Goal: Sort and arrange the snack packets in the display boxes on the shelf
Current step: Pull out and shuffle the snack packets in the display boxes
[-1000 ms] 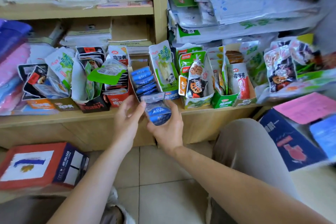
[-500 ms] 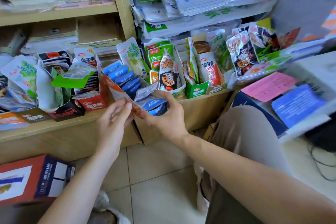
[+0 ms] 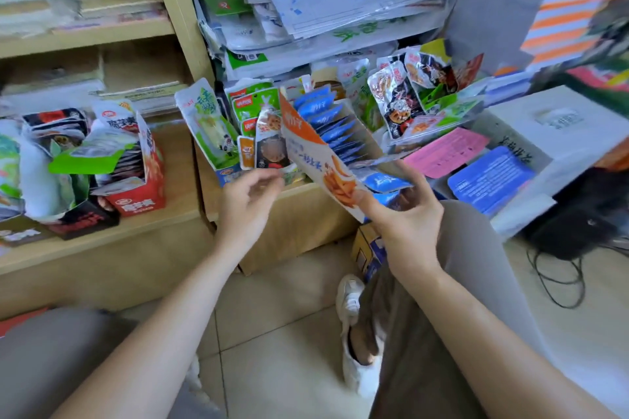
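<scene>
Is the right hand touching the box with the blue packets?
Touching. The head view shows the right hand gripping the lower end of the box of blue packets, with its forefinger lying flat against the orange-and-white side.

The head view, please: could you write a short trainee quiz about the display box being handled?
1. True or false: the orange-and-white display box stands upright.
2. Which hand grips the box? A) left B) right C) both
3. Fill in: the packets lined up inside the box are ____ in colour.

Key: 1 false, it is held tilted. 2 B, the right hand grips its lower end; the left hand beside it holds nothing. 3 blue.
</scene>
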`<state>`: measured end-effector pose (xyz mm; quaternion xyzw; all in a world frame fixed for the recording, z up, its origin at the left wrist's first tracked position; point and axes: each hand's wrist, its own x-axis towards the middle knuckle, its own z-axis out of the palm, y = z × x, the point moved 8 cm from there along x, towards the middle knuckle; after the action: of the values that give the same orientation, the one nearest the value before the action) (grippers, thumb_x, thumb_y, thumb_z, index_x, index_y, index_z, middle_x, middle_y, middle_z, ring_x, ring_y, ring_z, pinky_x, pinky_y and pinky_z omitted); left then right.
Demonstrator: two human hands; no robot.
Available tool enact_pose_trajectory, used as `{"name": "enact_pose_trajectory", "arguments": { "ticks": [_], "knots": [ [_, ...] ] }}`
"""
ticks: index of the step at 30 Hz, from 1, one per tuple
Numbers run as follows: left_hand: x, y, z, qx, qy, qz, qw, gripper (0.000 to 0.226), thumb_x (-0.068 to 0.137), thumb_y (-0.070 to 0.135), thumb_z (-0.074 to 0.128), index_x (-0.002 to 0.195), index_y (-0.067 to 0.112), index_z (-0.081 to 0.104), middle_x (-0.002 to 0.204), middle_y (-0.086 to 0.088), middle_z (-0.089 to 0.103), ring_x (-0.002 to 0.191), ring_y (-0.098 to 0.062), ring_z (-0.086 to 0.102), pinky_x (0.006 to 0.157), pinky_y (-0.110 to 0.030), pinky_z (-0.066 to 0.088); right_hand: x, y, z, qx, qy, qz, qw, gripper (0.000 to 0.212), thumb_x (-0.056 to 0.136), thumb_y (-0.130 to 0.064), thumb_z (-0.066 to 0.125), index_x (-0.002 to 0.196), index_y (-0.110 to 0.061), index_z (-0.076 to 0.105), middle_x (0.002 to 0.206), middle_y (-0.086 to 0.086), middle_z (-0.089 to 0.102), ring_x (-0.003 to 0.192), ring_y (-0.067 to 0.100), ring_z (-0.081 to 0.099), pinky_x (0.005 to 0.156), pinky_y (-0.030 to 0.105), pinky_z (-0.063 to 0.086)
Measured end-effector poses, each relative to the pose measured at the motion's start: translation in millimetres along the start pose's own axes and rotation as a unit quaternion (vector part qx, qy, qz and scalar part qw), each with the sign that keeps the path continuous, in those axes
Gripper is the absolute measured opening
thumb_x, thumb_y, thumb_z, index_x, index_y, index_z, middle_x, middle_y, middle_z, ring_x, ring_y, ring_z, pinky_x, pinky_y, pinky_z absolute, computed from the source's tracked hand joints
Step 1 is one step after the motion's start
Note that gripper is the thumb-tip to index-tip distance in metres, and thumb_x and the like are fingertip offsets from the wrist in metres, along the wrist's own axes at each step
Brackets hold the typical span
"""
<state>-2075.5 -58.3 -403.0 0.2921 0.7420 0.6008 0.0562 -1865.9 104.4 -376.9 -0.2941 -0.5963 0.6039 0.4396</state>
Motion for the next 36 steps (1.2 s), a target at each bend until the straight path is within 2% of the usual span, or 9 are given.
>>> {"name": "enact_pose_trajectory", "arguments": {
  "ticks": [2,6,10,12,15,18,21,29,36],
  "knots": [
    [8.1,1.6,20.6,0.101,-0.026,0.056,0.993,0.019,0.091,0.017,0.072,0.11,0.016,0.076,0.106,0.007,0.073,0.101,-0.008,0.066,0.09,-0.029,0.053,5.5,0.1,-17.6,0.013,0.049,0.005,0.999,0.056,0.068,-0.009,0.09,0.115,-0.026,0.065,0.103,-0.002,0.073,0.091,0.014,0.069,0.089,0.046,0.058],
    [24.6,9.8,64.1,0.295,-0.038,0.201,0.933,0.035,0.086,0.025,0.077,0.119,0.016,0.072,0.118,0.002,0.07,0.111,-0.018,0.06,0.097,-0.034,0.047,13.2,3.1,-40.1,0.023,0.115,0.004,0.993,0.058,0.067,-0.013,0.091,0.118,-0.02,0.065,0.111,-0.001,0.072,0.099,0.007,0.069,0.083,0.021,0.056],
    [42.4,-8.3,95.8,0.433,-0.055,0.239,0.867,0.049,0.09,0.041,0.069,0.134,0.02,0.062,0.128,0.001,0.063,0.121,-0.022,0.053,0.1,-0.042,0.046,22.0,8.1,-43.4,0.017,0.129,0.001,0.991,0.062,0.068,-0.013,0.091,0.124,-0.015,0.062,0.112,-0.009,0.069,0.1,-0.001,0.066,0.083,0.015,0.052],
    [47.5,-13.5,102.3,0.467,-0.064,0.247,0.847,0.051,0.09,0.042,0.068,0.136,0.022,0.059,0.128,0.001,0.062,0.12,-0.024,0.052,0.098,-0.041,0.044,25.7,11.2,-42.1,0.009,0.128,-0.005,0.992,0.06,0.069,-0.01,0.09,0.123,-0.015,0.062,0.112,-0.009,0.069,0.101,-0.001,0.066,0.084,0.016,0.053],
    [56.4,-11.6,104.2,0.496,-0.048,0.257,0.828,0.042,0.092,0.041,0.068,0.13,0.023,0.063,0.12,0.002,0.066,0.111,-0.026,0.054,0.088,-0.04,0.044,30.5,15.3,-40.3,0.007,0.134,-0.007,0.991,0.06,0.069,-0.011,0.09,0.122,-0.018,0.062,0.114,-0.007,0.069,0.106,0.005,0.066,0.092,0.031,0.057],
    [63.6,-10.1,99.7,0.492,-0.026,0.258,0.831,0.027,0.096,0.038,0.065,0.113,0.019,0.072,0.106,0.0,0.07,0.098,-0.025,0.058,0.074,-0.038,0.047,33.8,17.8,-37.9,0.002,0.13,-0.011,0.991,0.06,0.068,-0.016,0.091,0.12,-0.021,0.063,0.114,-0.007,0.07,0.108,0.009,0.067,0.092,0.035,0.057],
    [63.1,-12.0,89.6,0.459,-0.014,0.25,0.852,0.023,0.094,0.034,0.069,0.103,0.014,0.075,0.098,-0.002,0.071,0.089,-0.024,0.06,0.057,-0.033,0.047,35.6,16.0,-37.0,0.0,0.128,-0.015,0.992,0.06,0.069,-0.014,0.09,0.122,-0.016,0.063,0.112,-0.008,0.07,0.104,0.003,0.067,0.088,0.025,0.057],
    [50.5,-19.9,46.7,0.441,-0.001,0.23,0.867,0.016,0.084,0.021,0.081,0.098,0.013,0.078,0.093,-0.004,0.071,0.085,-0.028,0.061,0.056,-0.033,0.046,35.0,16.9,-23.3,-0.008,0.091,-0.009,0.996,0.062,0.07,-0.017,0.09,0.126,-0.015,0.061,0.114,-0.013,0.067,0.105,-0.006,0.062,0.085,0.011,0.05],
    [34.8,-27.6,3.1,0.444,0.022,0.212,0.87,0.017,0.081,0.022,0.083,0.095,0.014,0.079,0.085,-0.003,0.07,0.079,-0.027,0.061,0.054,-0.027,0.039,29.5,29.5,5.7,-0.034,0.044,0.005,0.998,0.062,0.069,-0.019,0.091,0.124,-0.02,0.062,0.116,-0.009,0.069,0.11,0.004,0.064,0.098,0.034,0.054]
  ]
}}
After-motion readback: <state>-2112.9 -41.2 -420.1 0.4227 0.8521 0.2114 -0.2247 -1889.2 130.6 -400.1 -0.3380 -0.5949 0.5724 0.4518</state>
